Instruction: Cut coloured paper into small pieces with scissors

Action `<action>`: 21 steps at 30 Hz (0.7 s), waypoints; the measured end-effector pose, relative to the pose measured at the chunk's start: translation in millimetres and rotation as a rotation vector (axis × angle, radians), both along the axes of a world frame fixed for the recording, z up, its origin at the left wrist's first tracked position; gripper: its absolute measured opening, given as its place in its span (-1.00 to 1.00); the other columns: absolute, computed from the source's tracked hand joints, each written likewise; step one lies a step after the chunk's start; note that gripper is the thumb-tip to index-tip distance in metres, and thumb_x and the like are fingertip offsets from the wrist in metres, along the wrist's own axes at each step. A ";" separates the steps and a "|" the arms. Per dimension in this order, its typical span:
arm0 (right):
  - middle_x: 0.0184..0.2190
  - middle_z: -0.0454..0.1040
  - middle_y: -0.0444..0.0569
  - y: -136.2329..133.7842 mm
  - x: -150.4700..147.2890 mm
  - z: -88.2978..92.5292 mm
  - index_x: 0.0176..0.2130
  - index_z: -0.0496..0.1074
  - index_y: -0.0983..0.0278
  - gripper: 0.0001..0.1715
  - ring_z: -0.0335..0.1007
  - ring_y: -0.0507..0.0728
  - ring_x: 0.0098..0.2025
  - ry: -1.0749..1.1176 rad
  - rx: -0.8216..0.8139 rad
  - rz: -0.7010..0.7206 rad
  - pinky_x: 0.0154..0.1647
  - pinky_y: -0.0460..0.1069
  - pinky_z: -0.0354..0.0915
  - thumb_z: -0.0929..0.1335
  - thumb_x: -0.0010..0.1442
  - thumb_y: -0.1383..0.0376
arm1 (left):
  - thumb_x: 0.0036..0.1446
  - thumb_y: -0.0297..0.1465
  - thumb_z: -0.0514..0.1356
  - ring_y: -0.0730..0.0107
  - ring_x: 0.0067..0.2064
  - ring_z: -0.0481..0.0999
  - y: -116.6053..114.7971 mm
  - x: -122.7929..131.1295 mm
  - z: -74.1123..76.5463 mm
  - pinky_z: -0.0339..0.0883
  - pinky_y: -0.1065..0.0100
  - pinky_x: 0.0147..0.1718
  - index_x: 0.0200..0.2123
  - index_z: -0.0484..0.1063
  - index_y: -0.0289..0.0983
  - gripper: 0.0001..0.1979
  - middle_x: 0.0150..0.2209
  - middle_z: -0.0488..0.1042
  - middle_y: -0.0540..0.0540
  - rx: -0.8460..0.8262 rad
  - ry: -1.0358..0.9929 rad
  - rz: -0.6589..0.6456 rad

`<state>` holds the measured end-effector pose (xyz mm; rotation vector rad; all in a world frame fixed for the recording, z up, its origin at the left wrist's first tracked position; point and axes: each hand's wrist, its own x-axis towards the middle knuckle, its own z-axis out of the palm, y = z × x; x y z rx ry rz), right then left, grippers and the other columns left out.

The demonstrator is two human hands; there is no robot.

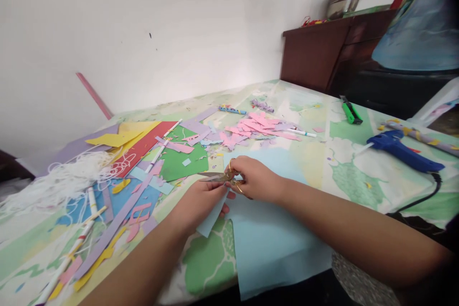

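My right hand (255, 179) is closed on small gold-handled scissors (221, 178), whose blades point left. My left hand (201, 203) pinches a small light-blue paper piece (212, 219) that hangs below the blades. Both hands hover over a large light-blue paper sheet (272, 244) that lies on the table (344, 172) and overhangs its near edge.
Pink paper scraps (256, 129), green, red and yellow sheets (179, 160), white string (68, 179) and pens litter the left and middle. A blue glue gun (401, 150) and a green lighter-like tool (350, 111) lie at the right. A dark cabinet (322, 52) stands behind.
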<state>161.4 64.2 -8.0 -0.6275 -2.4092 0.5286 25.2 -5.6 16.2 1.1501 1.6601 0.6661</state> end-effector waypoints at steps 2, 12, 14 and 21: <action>-0.56 0.25 -0.14 0.0 -0.3 -0.3 -0.51 0.17 0.27 -0.89 0.08 -0.01 -0.47 -0.005 0.004 -0.004 -0.51 -0.15 0.02 0.26 -0.13 0.42 | -0.13 -0.21 0.07 0.56 -0.71 0.24 0.6 -0.7 -3.1 0.08 0.54 -0.76 -0.43 0.41 -0.32 -0.70 -0.70 0.35 -0.04 -0.033 -0.027 -0.002; -0.51 0.26 -0.09 -0.8 0.3 -2.3 -0.48 0.18 0.28 -0.86 0.09 0.04 -0.38 -0.064 0.145 0.079 -0.37 -0.09 0.07 0.25 -0.15 0.45 | -0.16 -0.26 0.16 0.62 -0.67 0.30 2.6 -7.3 -8.3 0.18 0.54 -0.71 -0.48 0.34 -0.32 -0.77 -0.56 0.37 -0.01 -0.017 -0.422 -0.082; -0.51 0.26 -0.10 -0.3 0.3 -2.8 -0.48 0.18 0.28 -0.87 0.08 0.04 -0.39 -0.062 0.150 0.079 -0.38 -0.10 0.07 0.24 -0.15 0.45 | -0.15 -0.28 0.16 0.61 -0.66 0.30 4.7 -8.4 -8.1 0.19 0.53 -0.70 -0.46 0.35 -0.33 -0.79 -0.54 0.37 -0.02 -0.040 -0.463 -0.093; -0.54 0.24 -0.12 1.3 0.4 -2.0 -0.51 0.17 0.29 -0.89 0.08 0.01 -0.43 -0.055 0.096 0.050 -0.45 -0.13 0.04 0.23 -0.16 0.46 | -0.14 -0.34 0.15 0.58 -0.64 0.32 4.8 -7.6 -10.3 0.20 0.51 -0.68 -0.41 0.32 -0.32 -0.81 -0.56 0.39 -0.03 -0.057 -0.472 -0.013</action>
